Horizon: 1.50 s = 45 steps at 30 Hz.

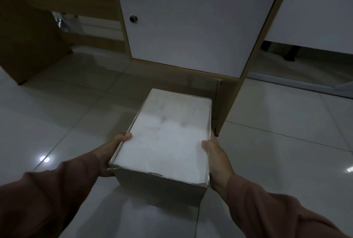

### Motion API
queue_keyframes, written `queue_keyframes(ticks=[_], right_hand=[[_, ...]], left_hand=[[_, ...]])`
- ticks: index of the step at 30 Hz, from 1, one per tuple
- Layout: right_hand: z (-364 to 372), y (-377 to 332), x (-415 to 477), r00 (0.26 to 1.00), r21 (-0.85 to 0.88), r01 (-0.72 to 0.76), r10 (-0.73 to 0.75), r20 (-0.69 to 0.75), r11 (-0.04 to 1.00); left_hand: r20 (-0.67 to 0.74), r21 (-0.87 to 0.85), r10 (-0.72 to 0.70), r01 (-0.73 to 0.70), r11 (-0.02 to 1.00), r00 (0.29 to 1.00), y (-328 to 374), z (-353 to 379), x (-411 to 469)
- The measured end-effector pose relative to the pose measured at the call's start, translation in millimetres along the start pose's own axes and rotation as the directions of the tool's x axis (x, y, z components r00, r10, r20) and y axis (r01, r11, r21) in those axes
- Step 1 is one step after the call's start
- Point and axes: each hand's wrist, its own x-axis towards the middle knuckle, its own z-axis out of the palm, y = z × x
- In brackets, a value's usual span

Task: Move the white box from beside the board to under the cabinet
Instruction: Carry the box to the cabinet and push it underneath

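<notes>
Hands, left [112, 152] and right [215, 156], are clamped on the box [168, 138] sides near the cabinet [191, 18]. Thin, worn cardboard probably handles light and crushable; low side grips are advised.

The white box [168, 142] is being held from both sides above the tiled floor [277, 142], the left hand [112, 152] being placed against its left side and the right hand [215, 153] against its right. The cabinet [191, 18] is standing behind the box, whose far end is being positioned below the cabinet's door. A wooden board [28, 47] is being leaned at the far left.
</notes>
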Motion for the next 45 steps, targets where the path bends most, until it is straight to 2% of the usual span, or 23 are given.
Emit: queue_keyframes(ticks=[6,9,14,17,19,20,21,22,23,25,26,27,28,29,30,32,34,36,42,45], right_hand=[[-16,-9,29,0.995,-0.237,-0.036,0.013,-0.098,0.971],[-17,-18,39,0.99,-0.279,-0.043,0.003,-0.142,0.959],[-23,-25,45,0.986,-0.415,-0.122,0.06,-0.158,0.901],[-13,-21,44,0.99,-0.477,-0.113,0.058,-0.129,0.871],[-10,-15,49,0.995,-0.589,-0.094,0.062,-0.074,0.803],[-11,-11,50,0.997,-0.682,-0.076,0.064,-0.044,0.728],[-12,-4,50,0.999,-0.813,-0.006,0.045,0.025,0.583],[-11,5,47,0.989,-0.927,0.098,0.069,0.132,0.362],[-14,17,45,0.973,-0.967,0.192,0.097,0.21,0.167],[-19,39,35,0.94,-0.941,0.33,0.115,0.321,-0.079],[-22,49,30,0.921,-0.907,0.39,0.079,0.382,-0.161],[-25,57,26,0.902,-0.876,0.429,0.047,0.43,-0.223],[-27,63,23,0.883,-0.846,0.455,0.016,0.47,-0.277],[-28,65,22,0.87,-0.83,0.466,-0.009,0.492,-0.308],[-28,64,20,0.861,-0.822,0.476,-0.022,0.507,-0.312],[-26,61,15,0.828,-0.772,0.52,-0.008,0.561,-0.365],[-25,62,6,0.848,-0.758,0.492,0.039,0.529,-0.429],[-27,72,-2,0.874,-0.785,0.437,0.0,0.486,-0.439],[-21,81,-8,0.9,-0.837,0.361,-0.082,0.428,-0.411],[-20,79,-1,0.915,-0.858,0.32,-0.104,0.39,-0.401]], left_hand=[[0.036,-0.033,-0.035,0.036,0.999,0.999,0,19,41],[0.034,-0.066,-0.036,0.038,0.997,0.999,4,28,61],[0.061,-0.101,-0.029,0.035,0.994,0.998,6,35,82],[0.039,-0.124,0.018,-0.013,0.992,0.999,4,27,84],[0.029,-0.094,0.07,-0.067,0.993,0.997,8,27,85],[0.03,-0.033,0.101,-0.1,0.994,0.994,10,29,85],[0.029,0.051,0.159,-0.161,0.986,0.987,13,33,84],[0.013,0.116,0.247,-0.247,0.962,0.969,10,34,79],[0.007,0.227,0.331,-0.324,0.919,0.944,9,39,76],[0.021,0.539,0.477,-0.412,0.735,0.879,1,47,70],[0.024,0.726,0.539,-0.386,0.57,0.842,-5,48,67],[0.049,0.878,0.585,-0.314,0.362,0.81,-12,49,64],[0.1,0.956,0.608,-0.245,0.16,0.788,-20,50,59],[0.156,0.981,0.599,-0.195,0.001,0.786,-26,50,54],[0.198,0.98,0.595,-0.169,-0.105,0.779,-32,52,47],[0.259,0.958,0.614,-0.119,-0.26,0.746,-39,53,29],[0.365,0.888,0.597,-0.075,-0.453,0.714,-44,57,16],[0.414,0.834,0.543,-0.066,-0.548,0.731,-56,62,11],[0.378,0.851,0.548,-0.047,-0.523,0.746,-74,73,21],[0.383,0.835,0.538,-0.032,-0.549,0.751,-68,72,31]])
